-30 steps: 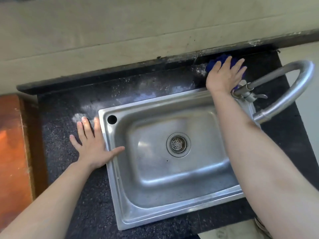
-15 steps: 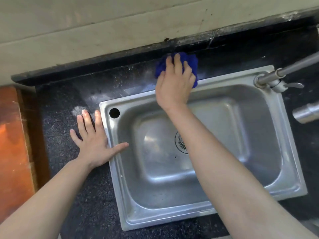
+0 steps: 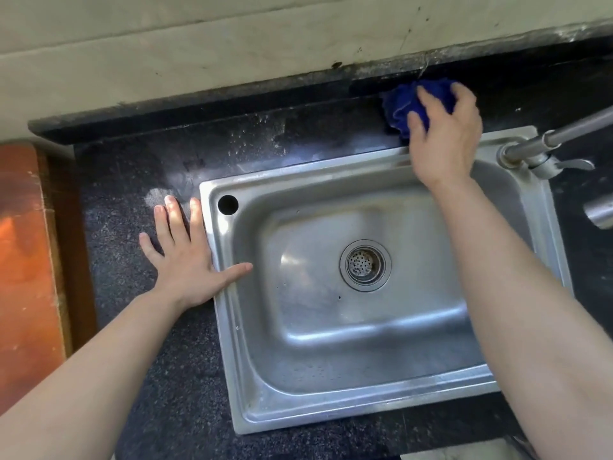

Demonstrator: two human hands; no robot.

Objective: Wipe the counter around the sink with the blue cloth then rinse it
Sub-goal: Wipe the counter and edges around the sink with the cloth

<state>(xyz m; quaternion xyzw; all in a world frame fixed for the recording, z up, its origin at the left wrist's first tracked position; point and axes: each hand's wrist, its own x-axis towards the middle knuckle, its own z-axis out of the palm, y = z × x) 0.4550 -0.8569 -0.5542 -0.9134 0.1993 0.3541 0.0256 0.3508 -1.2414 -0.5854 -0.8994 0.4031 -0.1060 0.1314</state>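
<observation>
Two hands show, well apart. The left hand lies flat on the desk with its fingers straight and spread, holding nothing; its thumb reaches over the sink's left rim. The right hand has its fingers and thumb curled round the cloth and holds it against the desk.

One cloth is in view: deep blue, bunched into a crumpled wad. It sits on the strip of desk behind the sink, towards the right, just below the wall. Much of it is covered by the hand.

One steel sink is set into the dark speckled desk. It has one strainer drain in the basin floor and one round hole in its far left corner. One tap stands at the far right corner, just beside the right hand, and its pipe runs out of view to the right. The right forearm crosses over the sink's right side and hides part of it. Pale smears mark the desk behind the sink. An orange-brown wooden surface lies at the left edge.
</observation>
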